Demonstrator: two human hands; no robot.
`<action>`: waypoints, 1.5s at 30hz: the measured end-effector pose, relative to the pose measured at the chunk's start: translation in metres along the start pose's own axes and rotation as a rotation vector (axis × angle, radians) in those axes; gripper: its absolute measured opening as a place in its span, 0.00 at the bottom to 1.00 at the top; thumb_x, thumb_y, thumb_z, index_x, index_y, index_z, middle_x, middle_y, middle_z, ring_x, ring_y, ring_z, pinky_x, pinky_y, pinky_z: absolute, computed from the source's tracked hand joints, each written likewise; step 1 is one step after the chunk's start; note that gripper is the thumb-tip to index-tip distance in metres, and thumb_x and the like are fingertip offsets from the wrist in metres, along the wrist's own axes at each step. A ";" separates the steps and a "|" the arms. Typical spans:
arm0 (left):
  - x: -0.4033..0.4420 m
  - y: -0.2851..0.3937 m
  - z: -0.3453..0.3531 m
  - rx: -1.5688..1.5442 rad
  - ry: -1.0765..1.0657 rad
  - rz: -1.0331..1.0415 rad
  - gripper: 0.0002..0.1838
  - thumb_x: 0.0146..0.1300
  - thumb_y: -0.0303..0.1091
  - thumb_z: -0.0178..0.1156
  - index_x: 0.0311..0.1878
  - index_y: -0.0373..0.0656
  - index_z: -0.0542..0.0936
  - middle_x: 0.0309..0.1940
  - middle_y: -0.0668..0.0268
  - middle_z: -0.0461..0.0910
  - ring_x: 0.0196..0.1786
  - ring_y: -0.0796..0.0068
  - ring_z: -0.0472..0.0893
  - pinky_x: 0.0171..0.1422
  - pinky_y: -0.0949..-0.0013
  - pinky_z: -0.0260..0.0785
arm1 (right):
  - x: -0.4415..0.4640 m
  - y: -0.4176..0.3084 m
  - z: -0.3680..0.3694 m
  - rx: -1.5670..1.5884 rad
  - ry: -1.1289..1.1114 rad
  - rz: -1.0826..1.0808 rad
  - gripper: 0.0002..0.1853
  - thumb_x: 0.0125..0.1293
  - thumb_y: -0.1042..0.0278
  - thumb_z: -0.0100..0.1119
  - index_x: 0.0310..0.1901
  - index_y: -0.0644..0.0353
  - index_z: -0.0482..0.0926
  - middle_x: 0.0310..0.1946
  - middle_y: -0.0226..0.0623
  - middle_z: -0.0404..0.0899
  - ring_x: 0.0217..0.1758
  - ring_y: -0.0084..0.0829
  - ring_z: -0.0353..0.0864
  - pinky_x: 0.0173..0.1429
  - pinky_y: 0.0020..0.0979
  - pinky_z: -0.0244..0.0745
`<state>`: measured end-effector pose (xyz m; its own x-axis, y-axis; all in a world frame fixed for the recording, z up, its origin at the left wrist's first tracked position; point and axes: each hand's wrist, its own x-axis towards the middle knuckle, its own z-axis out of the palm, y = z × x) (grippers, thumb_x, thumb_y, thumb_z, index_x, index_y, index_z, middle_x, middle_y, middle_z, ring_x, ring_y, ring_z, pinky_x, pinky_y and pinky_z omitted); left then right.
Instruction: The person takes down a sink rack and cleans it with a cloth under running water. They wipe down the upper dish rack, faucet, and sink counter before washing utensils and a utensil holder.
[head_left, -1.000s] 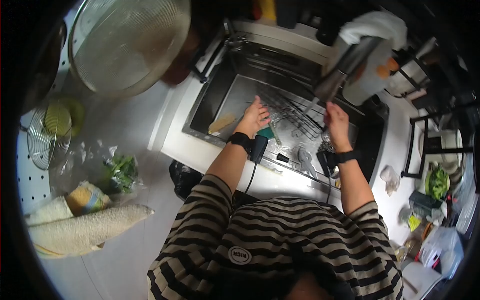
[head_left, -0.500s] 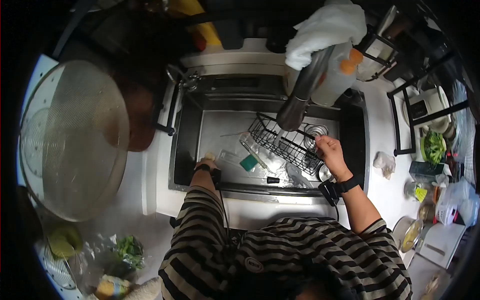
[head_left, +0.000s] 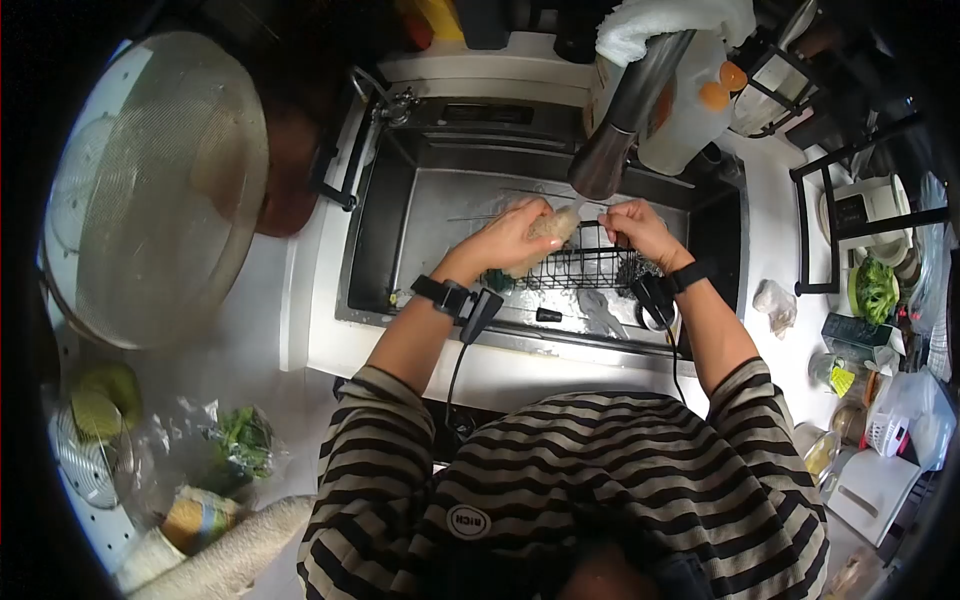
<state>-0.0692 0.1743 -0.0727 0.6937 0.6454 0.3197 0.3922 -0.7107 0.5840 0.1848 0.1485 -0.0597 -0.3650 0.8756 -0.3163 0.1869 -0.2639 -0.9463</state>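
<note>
Clasping a sponge [head_left: 556,230] is the left hand [head_left: 508,235], while the right hand [head_left: 641,232] pinches a wire rack [head_left: 585,268].

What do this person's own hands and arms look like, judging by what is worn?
The left hand and right hand show no gloves. Each wrist has a black strap with a dark, boxy device and thin black cable. The sleeves have black and greyish-beige stripes, leaving the forearms partly uncovered.
</note>
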 end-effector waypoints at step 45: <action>0.017 0.034 0.055 -1.867 0.479 -0.855 0.23 0.62 0.17 0.38 0.58 0.53 0.57 0.55 0.45 0.67 0.59 0.49 0.70 0.28 0.80 0.67 | 0.003 -0.161 -0.084 0.816 0.619 -0.137 0.22 0.66 0.48 0.47 0.48 0.61 0.65 0.36 0.43 0.72 0.33 0.34 0.73 0.28 0.29 0.72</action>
<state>-0.0107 0.1458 -0.0882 0.4212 0.8009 -0.4256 -0.6835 0.5888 0.4316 0.2298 0.2277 0.0972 0.2394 0.9128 -0.3309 -0.5811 -0.1383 -0.8020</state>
